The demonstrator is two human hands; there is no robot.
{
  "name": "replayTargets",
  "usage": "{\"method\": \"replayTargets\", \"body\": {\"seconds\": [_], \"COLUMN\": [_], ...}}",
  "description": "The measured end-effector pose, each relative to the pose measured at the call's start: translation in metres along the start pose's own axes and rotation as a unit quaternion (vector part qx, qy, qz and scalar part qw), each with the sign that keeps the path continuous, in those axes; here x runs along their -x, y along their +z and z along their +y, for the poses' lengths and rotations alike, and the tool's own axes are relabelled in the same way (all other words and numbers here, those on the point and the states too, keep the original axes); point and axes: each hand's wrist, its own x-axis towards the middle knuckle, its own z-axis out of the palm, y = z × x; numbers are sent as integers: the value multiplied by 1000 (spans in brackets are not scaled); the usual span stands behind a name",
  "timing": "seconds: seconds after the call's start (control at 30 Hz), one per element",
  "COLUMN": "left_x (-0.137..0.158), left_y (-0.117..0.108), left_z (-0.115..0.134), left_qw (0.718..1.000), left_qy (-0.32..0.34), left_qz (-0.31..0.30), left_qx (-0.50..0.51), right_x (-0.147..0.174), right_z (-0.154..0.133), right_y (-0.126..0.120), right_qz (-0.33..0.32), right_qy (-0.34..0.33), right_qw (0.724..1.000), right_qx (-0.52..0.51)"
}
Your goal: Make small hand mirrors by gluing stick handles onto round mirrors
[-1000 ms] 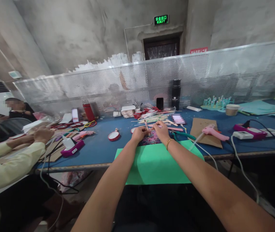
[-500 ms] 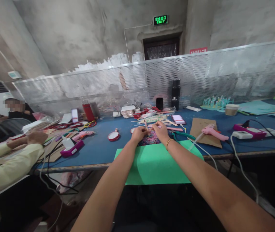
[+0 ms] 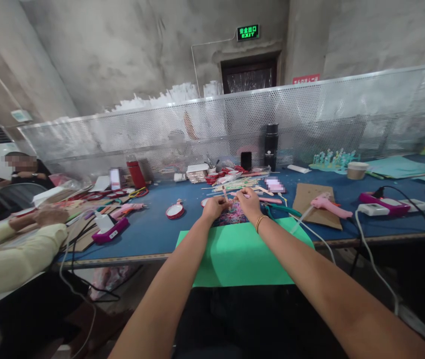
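Note:
My left hand [image 3: 215, 209] is closed in a pinch on a short pinkish stick [image 3: 224, 191] that pokes up above its fingertips. Close beside it, my right hand [image 3: 248, 203] pinches too, with a gold bracelet at its wrist; what lies between those fingertips is too small to make out. Below both hands sits a tangled purple, pink and blue mass [image 3: 232, 214], partly covered by them. A bright green sheet [image 3: 247, 254] lies under my forearms and hangs over the table's front edge.
Thin sticks [image 3: 230, 185] and red tape rolls [image 3: 219, 175] lie behind my hands. A pink glue gun [image 3: 326, 203] rests on cardboard at right, near a purple power strip [image 3: 384, 203]. A round red-rimmed tin [image 3: 175, 211] is at left; a co-worker's sleeve [image 3: 21, 257] is farther left.
My hands stay almost in place, fingertips still close together, with only slight finger movement. At left, the co-worker's hands have shifted a little.

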Motion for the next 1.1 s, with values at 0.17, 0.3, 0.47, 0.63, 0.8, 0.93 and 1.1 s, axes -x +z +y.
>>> {"method": "replayTargets", "body": {"seconds": [0.17, 0.3, 0.47, 0.63, 0.8, 0.93, 1.1], "left_x": [2, 3, 3, -1, -5, -8, -9], "left_y": [-1, -4, -7, -5, -1, 4, 8], "left_z": [5, 11, 15, 10, 3, 1, 3], "left_qw": [1000, 999, 999, 994, 985, 975, 972], "left_qy": [-12, -14, 10, 35, 61, 67, 41], "left_qz": [2, 27, 39, 78, 79, 76, 57], "left_qx": [3, 15, 33, 65, 138, 195, 225], "right_x": [-2, -4, -2, 1, -9, -29, -62], "right_z": [-5, -7, -10, -12, -13, -16, -9], "right_y": [1, 2, 2, 2, 17, 17, -20], "right_qz": [6, 5, -24, -37, 6, -13, -75], "right_qy": [-14, 18, 48, 46, 62, 57, -85], "right_qw": [999, 995, 992, 991, 989, 996, 942], "right_qx": [-48, -96, -118, -119, -136, -67, 316]}}
